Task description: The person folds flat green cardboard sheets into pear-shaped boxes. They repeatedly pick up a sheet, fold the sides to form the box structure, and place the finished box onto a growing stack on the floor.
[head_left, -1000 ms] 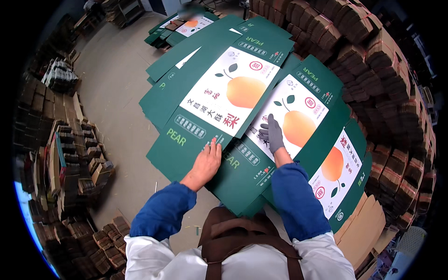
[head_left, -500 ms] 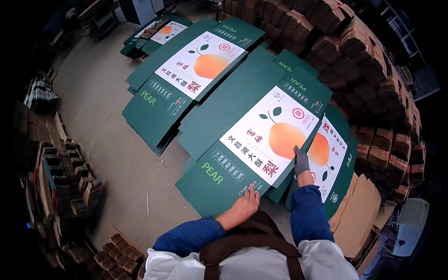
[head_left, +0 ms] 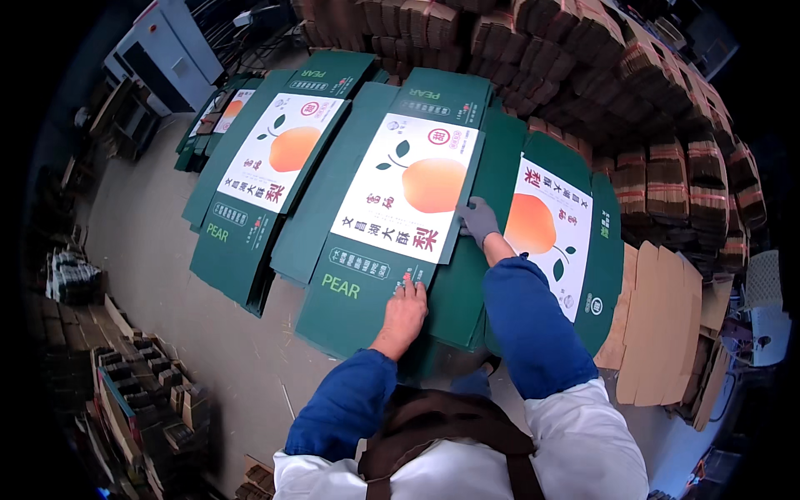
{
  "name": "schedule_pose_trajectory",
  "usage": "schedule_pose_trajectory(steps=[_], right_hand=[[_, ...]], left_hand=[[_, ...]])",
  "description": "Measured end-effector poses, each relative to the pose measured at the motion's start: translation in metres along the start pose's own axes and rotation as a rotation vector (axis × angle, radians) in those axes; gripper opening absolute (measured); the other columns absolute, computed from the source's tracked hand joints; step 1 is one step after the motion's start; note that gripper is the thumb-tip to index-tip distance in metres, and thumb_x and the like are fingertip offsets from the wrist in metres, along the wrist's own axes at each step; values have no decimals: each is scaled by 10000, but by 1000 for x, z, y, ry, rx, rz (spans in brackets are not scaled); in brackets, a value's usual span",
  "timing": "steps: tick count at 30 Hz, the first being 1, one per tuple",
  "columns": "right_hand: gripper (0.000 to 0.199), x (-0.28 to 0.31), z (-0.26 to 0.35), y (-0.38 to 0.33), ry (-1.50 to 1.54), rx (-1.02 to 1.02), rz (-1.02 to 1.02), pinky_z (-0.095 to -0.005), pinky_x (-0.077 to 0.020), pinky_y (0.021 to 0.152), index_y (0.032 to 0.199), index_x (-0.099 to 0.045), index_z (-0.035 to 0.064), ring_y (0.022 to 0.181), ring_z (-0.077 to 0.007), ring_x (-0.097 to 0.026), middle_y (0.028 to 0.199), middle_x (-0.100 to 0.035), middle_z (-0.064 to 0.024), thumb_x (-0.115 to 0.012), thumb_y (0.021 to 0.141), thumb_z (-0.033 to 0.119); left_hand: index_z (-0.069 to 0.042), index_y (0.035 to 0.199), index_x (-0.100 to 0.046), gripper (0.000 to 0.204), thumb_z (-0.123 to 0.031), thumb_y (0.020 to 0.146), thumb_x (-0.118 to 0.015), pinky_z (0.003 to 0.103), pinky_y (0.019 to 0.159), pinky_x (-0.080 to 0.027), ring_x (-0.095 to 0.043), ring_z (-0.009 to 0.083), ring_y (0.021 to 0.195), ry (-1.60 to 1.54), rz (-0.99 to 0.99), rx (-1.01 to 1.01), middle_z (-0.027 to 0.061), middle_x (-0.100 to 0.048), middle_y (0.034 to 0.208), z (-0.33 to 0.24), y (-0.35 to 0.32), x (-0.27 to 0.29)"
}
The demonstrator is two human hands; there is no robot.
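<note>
A flattened green carton [head_left: 342, 208] with a white panel and a printed orange-coloured pear lies on top of a stack in front of me. My left hand [head_left: 404, 312], bare, rests on its near right corner with the fingers stretched over the surface. At the carton's right edge is my right hand [head_left: 477, 221] in a grey glove, its fingers curled over that edge; the fingertips are partly hidden. Right of it, another flattened green carton [head_left: 554, 225] lies with its print turned the other way, partly beneath my right forearm.
Further left are a second stack of green cartons [head_left: 275, 150] and a smaller pile [head_left: 218, 117]. Tall bundles of brown cardboard [head_left: 575, 50] line the far right. Plain cardboard sheets [head_left: 658, 325] lie near right; brown bundles [head_left: 158, 392] sit on the left.
My view has turned, so the cartons appear further left and more upright. The left hand remains on the carton's near corner. The right hand stays at its right edge, its fingers now more curled.
</note>
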State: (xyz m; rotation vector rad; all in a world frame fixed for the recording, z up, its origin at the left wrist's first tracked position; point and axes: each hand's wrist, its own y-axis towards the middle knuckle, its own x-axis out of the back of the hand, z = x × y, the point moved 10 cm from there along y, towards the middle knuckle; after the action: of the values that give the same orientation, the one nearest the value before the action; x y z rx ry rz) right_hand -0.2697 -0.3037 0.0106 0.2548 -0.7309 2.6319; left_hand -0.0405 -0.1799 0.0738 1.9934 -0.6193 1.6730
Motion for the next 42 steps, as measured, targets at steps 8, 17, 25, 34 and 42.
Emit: schedule_pose_trajectory(steps=[8, 17, 25, 34, 42], right_hand=[[325, 346, -171, -186, -136, 201, -624, -405, -504, 810, 1143, -590, 83, 925, -326, -646, 997, -674, -141, -581, 907, 306], [516, 760, -498, -458, -421, -832, -1105, -420, -454, 991, 1304, -552, 120, 1206, -350, -523, 1298, -565, -165, -607, 872, 397], [726, 850, -573, -495, -303, -918, -1132, -448, -461, 968, 1291, -543, 48, 1193, -354, -541, 1288, -548, -216, -670, 785, 553], [757, 851, -570, -500, -309, -930, -906, -420, -481, 905, 1145, -608, -3, 1059, -354, -622, 1134, -639, -208, -656, 745, 638], [780, 821, -591, -478, -325, -882, -828, -437, -491, 898, 1186, -602, 23, 1047, -358, -634, 1105, -664, -203, -677, 718, 643]], left_hand=[[-50, 1287, -502, 520, -143, 804, -674, 419, 984, -438, -482, 360, 1197, -34, 114, 175, 157, -478, 1375, 2, -13, -41], [-50, 1358, -458, 551, -210, 869, -655, 451, 1069, -341, -416, 389, 1295, 25, 286, 45, 200, -426, 1422, -140, 52, -54], [10, 1448, -305, 757, -201, 832, -692, 464, 1114, -282, -295, 455, 1358, 74, 514, 91, 317, -295, 1453, -188, 70, -96], [50, 1456, -236, 796, -191, 843, -683, 464, 1114, -282, -311, 481, 1339, 88, 598, 57, 355, -274, 1445, -198, 72, -112], [49, 1460, -242, 816, -264, 846, -679, 459, 1133, -262, -285, 478, 1358, 75, 610, 83, 364, -259, 1457, -206, 75, -106]])
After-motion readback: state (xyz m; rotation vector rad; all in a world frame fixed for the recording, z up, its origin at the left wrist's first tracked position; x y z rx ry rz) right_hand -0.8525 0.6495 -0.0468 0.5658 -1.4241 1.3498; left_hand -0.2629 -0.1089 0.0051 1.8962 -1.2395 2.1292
